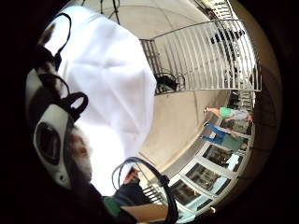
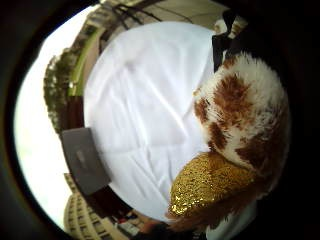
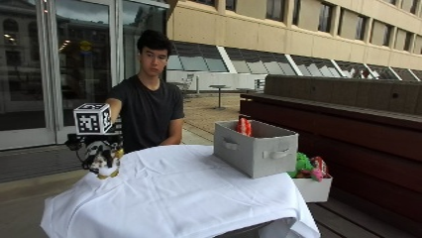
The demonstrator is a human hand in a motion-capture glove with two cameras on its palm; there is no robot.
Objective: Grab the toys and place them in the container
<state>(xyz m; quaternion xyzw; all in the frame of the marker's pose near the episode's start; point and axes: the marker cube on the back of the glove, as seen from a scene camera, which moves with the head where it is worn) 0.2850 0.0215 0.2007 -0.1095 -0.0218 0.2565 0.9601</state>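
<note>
In the outside view my gloved right hand [image 3: 96,143] grips a white and brown furry plush toy [image 3: 104,159] with a gold glittery part, held in the air just above the left corner of the white-clothed table [image 3: 178,193]. The thumb side palm view shows the same toy [image 2: 242,115] close to the palm, with its gold part [image 2: 210,192] over the cloth [image 2: 145,110]. A grey fabric container [image 3: 258,148] stands on the table's right end, well away from the hand. A red toy [image 3: 243,127] sticks up inside it.
A white box [image 3: 312,189] with green and red toys [image 3: 306,166] sits low beside the table's right side. A dark wooden bench wall [image 3: 342,114] runs behind it. The person sits behind the table; the bare hand is out of sight.
</note>
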